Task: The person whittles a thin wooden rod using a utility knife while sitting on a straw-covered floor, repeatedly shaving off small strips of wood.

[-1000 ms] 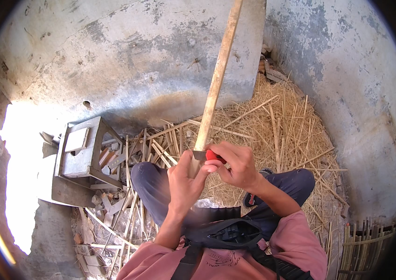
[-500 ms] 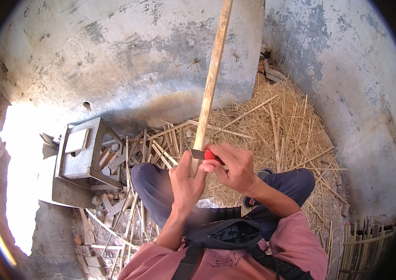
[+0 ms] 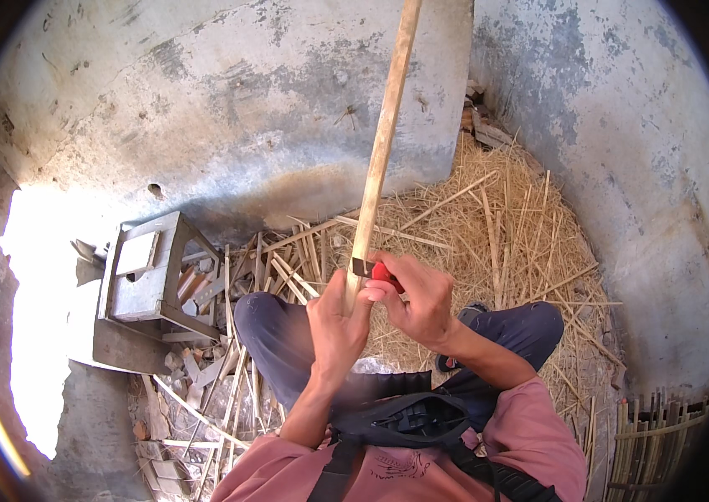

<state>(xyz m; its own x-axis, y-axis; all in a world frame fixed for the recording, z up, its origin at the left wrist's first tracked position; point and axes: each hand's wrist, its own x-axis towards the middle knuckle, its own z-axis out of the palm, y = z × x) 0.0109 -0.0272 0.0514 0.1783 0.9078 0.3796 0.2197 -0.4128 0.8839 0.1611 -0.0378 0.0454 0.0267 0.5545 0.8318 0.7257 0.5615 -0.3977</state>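
Note:
A long, pale strip of wood or bamboo runs from the top of the view down to my hands, leaning slightly right. My left hand is closed round its lower part. Held in my right hand is a red-handled knife with a short, broad dark blade. The blade lies across the strip just above my left fingers and touches it. My two thumbs are close together at the strip's right side. The strip's lowest end is hidden by my left hand.
Straw and thin shavings cover the ground ahead and right. A worn wooden box frame stands at left amid loose sticks and rubble. Weathered walls enclose the space. A bundle of upright sticks stands at lower right.
The knife blade has moved slightly up along the strip and turned so more of its flat shows. My left hand has barely moved, still gripping the strip.

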